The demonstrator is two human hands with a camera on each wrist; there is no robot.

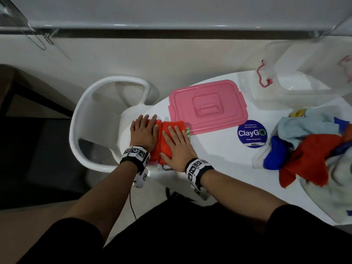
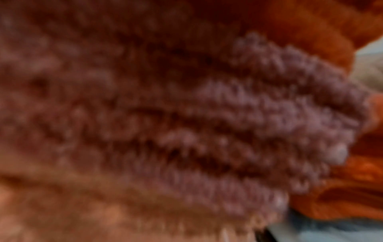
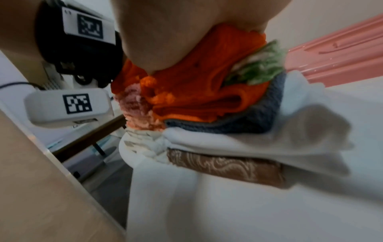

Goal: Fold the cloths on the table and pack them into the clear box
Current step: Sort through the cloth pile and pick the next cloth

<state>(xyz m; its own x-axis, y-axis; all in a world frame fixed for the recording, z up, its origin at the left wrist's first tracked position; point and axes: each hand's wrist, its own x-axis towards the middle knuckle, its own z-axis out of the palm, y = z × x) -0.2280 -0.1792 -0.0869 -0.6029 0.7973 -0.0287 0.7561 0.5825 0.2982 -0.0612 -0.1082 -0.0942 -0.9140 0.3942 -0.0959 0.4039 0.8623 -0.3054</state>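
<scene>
Centre left of the head view: folded orange terry cloth [image 1: 163, 141] topping a stack at the white round table's [image 1: 219, 155] edge; left hand [image 1: 143, 132] and right hand [image 1: 176, 146] pressed flat on it, fingers straight, gripping nothing. Right wrist view, top down: fuzzy orange, green-white fringe, grey-blue knit [image 3: 248, 121], smooth white [image 3: 259, 142], brown patterned [image 3: 223, 165]. Left wrist view blurred, probably nubbly pile. Upper right: clear plastic box [image 1: 297, 88]; glossy pink rectangular lid [image 1: 207, 106] centre; crumpled loose cloth heap [image 1: 308, 147] right.

Head cam looks straight down at white table [image 1: 219, 155]; both wrist cams sit close, sharing folded orange terry cloth [image 3: 199, 78].
</scene>
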